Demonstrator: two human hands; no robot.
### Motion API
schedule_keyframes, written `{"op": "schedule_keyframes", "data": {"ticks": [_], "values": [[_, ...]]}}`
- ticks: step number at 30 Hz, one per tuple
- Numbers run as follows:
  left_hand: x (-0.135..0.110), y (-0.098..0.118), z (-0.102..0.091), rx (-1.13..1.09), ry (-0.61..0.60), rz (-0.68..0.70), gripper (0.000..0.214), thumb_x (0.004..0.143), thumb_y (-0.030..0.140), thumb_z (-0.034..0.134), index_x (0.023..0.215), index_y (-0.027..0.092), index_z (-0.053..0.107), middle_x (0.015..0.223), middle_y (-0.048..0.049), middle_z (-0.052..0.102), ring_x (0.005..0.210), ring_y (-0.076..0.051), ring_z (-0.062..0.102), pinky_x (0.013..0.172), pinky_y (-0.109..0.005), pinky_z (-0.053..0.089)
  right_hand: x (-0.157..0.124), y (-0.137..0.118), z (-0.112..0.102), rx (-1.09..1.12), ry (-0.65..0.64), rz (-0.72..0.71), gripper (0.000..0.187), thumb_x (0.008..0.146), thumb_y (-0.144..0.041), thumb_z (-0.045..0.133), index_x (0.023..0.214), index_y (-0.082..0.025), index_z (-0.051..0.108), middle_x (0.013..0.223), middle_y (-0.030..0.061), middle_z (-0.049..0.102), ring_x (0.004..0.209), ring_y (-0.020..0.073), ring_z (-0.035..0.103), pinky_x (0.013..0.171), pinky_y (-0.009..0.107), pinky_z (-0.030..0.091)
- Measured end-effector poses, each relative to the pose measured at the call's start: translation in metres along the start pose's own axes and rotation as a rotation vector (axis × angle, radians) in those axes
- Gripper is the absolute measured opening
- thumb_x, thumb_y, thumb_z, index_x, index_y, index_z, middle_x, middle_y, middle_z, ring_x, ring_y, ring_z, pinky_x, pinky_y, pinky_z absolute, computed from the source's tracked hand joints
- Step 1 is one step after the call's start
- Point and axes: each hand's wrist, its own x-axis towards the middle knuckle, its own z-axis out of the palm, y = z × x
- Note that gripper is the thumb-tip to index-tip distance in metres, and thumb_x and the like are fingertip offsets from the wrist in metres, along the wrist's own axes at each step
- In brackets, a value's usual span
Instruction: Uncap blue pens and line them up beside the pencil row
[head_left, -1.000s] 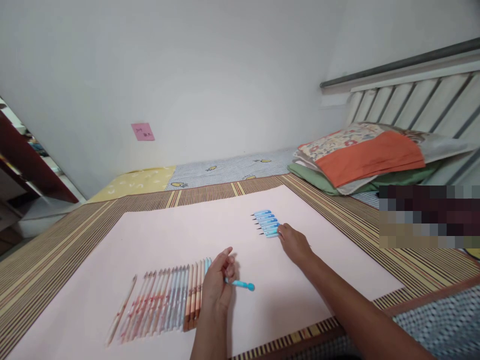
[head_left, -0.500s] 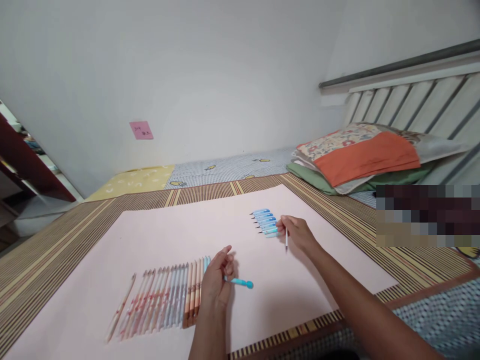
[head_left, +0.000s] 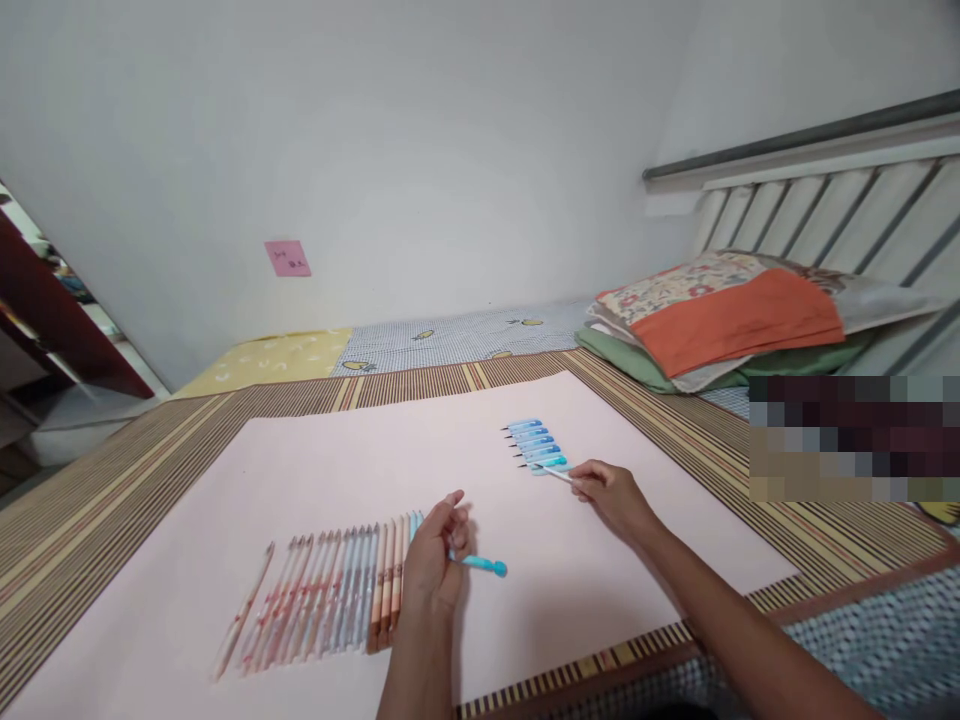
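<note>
My left hand (head_left: pixel 442 540) is closed with its fingers curled around a turquoise pen (head_left: pixel 484 565), whose rounded end sticks out to the right. Beside that hand, a row of slender pens (head_left: pixel 322 590) in pink, grey, orange and light blue lies on the pale pink sheet (head_left: pixel 360 465). Between the fingertips of my right hand (head_left: pixel 611 490) is a slim white stick (head_left: pixel 555 473) with a dark tip, pointing left. Its tip is over the lowest of several short blue pens (head_left: pixel 536 440) with thin dark points, stacked in a column. Whether it touches them I cannot tell.
The sheet lies on a striped mat (head_left: pixel 420 382) over a bed. Folded pillows and bedding (head_left: pixel 739 310) are piled at the right, by a white slatted headboard (head_left: pixel 832 225). A pink note (head_left: pixel 287 258) is stuck on the wall behind.
My right hand has moved slightly right and down. The white stick has swung from pointing down to lying nearly flat, tip to the left. My left hand stays in place.
</note>
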Motion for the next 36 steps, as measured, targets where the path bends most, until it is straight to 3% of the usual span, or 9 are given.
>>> {"op": "schedule_keyframes", "data": {"ticks": [3,5,11,18,28,36], "values": [[0.0,0.0,0.0,-0.005,0.0,0.003,0.042,0.051,0.026,0.094,0.083,0.008,0.074,0.057,0.0024,0.06,0.04,-0.002,0.034,0.036,-0.016,0.022,-0.001,-0.003,-0.002,-0.28,-0.039,-0.178,0.01,0.069,-0.028,0.068,0.076,-0.022,0.073,0.078,0.0017,0.067,0.073,0.0188,0.059,0.07,0.033,0.046],[0.001,0.0,-0.001,-0.002,0.002,0.003,0.045,0.05,0.027,0.095,0.084,0.007,0.073,0.057,0.0025,0.06,0.04,-0.002,0.034,0.036,-0.016,0.021,-0.001,-0.004,-0.004,-0.483,-0.079,-0.293,0.012,0.076,-0.025,0.06,0.08,-0.023,0.071,0.085,0.0022,0.068,0.078,0.0197,0.061,0.075,0.033,0.046],[0.002,0.0,-0.003,0.036,-0.017,0.0,0.04,0.058,0.028,0.093,0.086,0.008,0.073,0.059,0.003,0.059,0.04,-0.003,0.036,0.037,-0.016,0.023,0.0,-0.002,-0.005,-0.817,-0.137,-0.425,0.018,0.089,-0.016,0.049,0.09,-0.023,0.066,0.096,0.0036,0.068,0.086,0.0201,0.061,0.079,0.033,0.043],[0.002,-0.001,-0.002,0.032,-0.017,-0.016,0.037,0.061,0.026,0.091,0.088,0.008,0.072,0.06,0.0029,0.059,0.04,-0.003,0.034,0.036,-0.016,0.022,0.004,0.005,-0.001,-0.909,-0.062,-0.527,0.019,0.091,-0.011,0.05,0.085,-0.021,0.065,0.094,0.0052,0.067,0.087,0.0205,0.059,0.08,0.033,0.041],[0.003,-0.002,-0.002,0.039,-0.003,-0.014,0.032,0.065,0.026,0.089,0.087,0.009,0.072,0.059,0.0033,0.058,0.04,-0.003,0.033,0.036,-0.017,0.022,0.007,0.002,0.014,-1.094,-0.041,-0.563,0.025,0.098,-0.012,0.047,0.081,-0.02,0.063,0.089,0.0055,0.063,0.084,0.0201,0.054,0.075,0.032,0.031],[0.002,-0.002,-0.002,0.036,-0.015,-0.024,0.031,0.066,0.026,0.088,0.087,0.01,0.071,0.059,0.003,0.057,0.04,-0.003,0.033,0.036,-0.017,0.022,0.012,0.004,0.021,-1.123,0.007,-0.578,0.023,0.096,-0.011,0.046,0.079,-0.019,0.061,0.088,0.006,0.064,0.081,0.0195,0.054,0.075,0.032,0.03]]}}
